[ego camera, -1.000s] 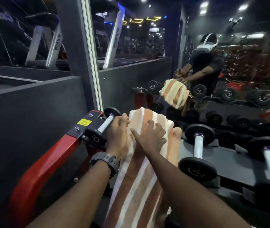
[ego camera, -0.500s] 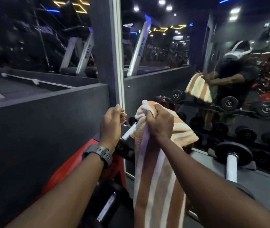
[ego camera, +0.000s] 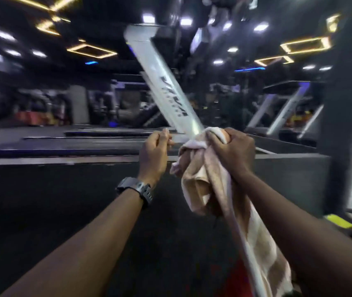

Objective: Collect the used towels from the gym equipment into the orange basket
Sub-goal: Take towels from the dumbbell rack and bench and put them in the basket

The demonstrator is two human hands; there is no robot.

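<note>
My right hand [ego camera: 232, 151] grips the bunched top of an orange-and-white striped towel [ego camera: 205, 185], which hangs down past my forearm toward the lower right. My left hand [ego camera: 154, 152], with a black watch on its wrist, is held up just left of the towel with its fingers curled and nothing visible in them. The two hands are a short gap apart. No orange basket is in view. The picture is blurred by motion.
A dark grey half-wall [ego camera: 63, 189] runs across in front of me. Behind it stand treadmills, one with a slanted white upright [ego camera: 164, 86] and another at the right [ego camera: 288, 108]. A grey pillar [ego camera: 346, 103] rises at the right, with a yellow label [ego camera: 340, 220] below it.
The towel has come up off the dumbbell rack in my right hand. My view has swung left and up, so the rack and mirror have left the picture. My left hand has stayed beside the towel.
</note>
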